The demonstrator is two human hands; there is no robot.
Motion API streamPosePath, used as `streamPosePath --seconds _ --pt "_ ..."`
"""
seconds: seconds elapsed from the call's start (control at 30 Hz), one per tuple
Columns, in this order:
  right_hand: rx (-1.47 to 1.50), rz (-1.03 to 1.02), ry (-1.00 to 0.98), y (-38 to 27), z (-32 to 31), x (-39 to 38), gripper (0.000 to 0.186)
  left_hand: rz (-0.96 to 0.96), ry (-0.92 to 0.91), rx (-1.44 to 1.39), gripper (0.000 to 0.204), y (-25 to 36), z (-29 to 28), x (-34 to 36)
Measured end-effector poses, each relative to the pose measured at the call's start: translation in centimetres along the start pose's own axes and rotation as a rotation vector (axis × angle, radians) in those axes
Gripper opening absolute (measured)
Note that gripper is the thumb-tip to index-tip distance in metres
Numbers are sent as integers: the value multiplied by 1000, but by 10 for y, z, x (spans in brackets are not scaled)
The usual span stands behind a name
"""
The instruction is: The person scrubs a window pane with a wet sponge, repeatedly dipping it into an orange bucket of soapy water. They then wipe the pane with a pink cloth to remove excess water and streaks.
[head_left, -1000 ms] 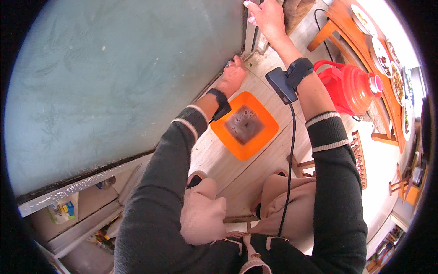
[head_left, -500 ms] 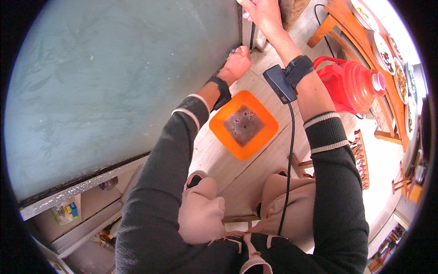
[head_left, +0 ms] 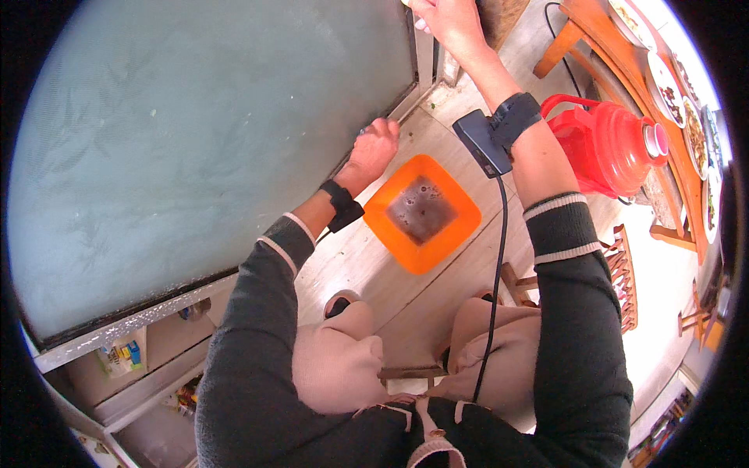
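A large frosted glass door (head_left: 211, 156) with a worn metal frame fills the left side. My left hand (head_left: 377, 147) is closed and pressed against the frame's right-hand stretch, low by the floor. A small dark bluish bit shows at its fingers, too small to name. At the top, my right hand (head_left: 452, 30) has its fingers curled round the door's far edge, partly cut off by the picture's rim. Between my forearms an orange square basin (head_left: 462, 209) stands on the floor, holding murky grey-brown water with bubbles.
A red thermos flask (head_left: 612, 148) stands right of my right forearm. Beyond it is a wooden table (head_left: 624, 66) bearing several plates of food. A black cable (head_left: 497, 273) hangs from the device on my right wrist. Shelves with small packages (head_left: 123, 357) lie below the door, lower left.
My left hand has slid along the door's frame, toward me and to the left, away from the far corner. My right hand stays at the far edge.
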State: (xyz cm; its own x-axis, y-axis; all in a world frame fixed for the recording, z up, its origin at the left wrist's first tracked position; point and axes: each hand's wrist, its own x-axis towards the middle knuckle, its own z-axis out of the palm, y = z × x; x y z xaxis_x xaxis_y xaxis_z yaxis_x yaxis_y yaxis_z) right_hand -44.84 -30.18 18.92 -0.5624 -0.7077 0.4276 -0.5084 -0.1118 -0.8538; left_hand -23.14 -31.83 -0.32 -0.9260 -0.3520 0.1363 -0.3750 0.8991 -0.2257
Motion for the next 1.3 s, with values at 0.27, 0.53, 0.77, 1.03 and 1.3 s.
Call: streamPosePath --seconds 0.27,0.53,0.77,1.03,1.3 --pt "-57 -32 -12 4 -1 4 43 141 133 289 28 14 8 64" --pt "-116 -42 -43 9 -1 7 40 194 59 36 20 5 0 45" --pt "-43 -91 -39 10 -2 7 44 97 -301 -342 33 62 -54 -28" --pt "-20 45 -65 7 -1 9 44 304 -174 -389 25 95 -44 -57" --pt "32 60 -75 11 1 9 34 299 -321 -580 30 102 8 -91"
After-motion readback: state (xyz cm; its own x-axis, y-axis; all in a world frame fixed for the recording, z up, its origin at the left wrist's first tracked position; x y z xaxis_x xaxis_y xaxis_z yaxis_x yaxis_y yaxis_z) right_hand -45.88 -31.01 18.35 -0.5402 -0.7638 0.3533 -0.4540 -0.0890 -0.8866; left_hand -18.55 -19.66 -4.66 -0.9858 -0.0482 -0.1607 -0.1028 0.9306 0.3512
